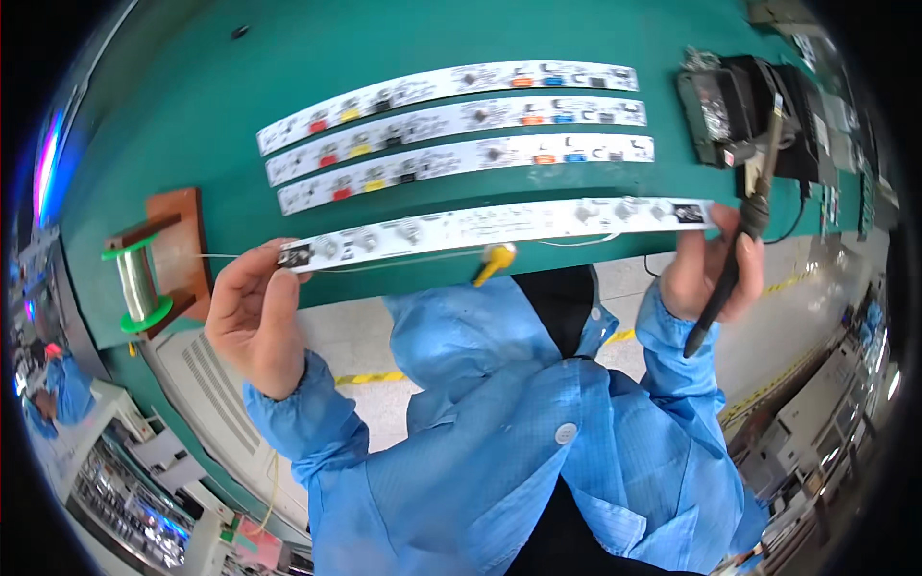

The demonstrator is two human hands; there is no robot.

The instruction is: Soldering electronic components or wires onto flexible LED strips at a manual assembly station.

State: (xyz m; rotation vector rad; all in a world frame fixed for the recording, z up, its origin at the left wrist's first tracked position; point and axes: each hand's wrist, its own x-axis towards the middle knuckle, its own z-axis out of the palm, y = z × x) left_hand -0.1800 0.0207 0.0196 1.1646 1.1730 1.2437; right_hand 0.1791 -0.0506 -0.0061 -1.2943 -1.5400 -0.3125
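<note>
Green flanges (149, 315) cap a wire spool (137, 283) at the worktop's (317, 58) left, near the left hand (254, 322), whose fingers pinch one end of a long white circuit strip (495, 224) on the near side of three flat-lying strips (451, 123). Farther right, the right hand (690, 278) has its fingers around a soldering iron (756, 216) and at the strip's other end.

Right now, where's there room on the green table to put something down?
The green table is bare left of the three strips, beyond the wire spool, and past the strips' far edge. It's crowded at the right, around the black equipment. Only a narrow band shows between the three strips and the held strip.
</note>
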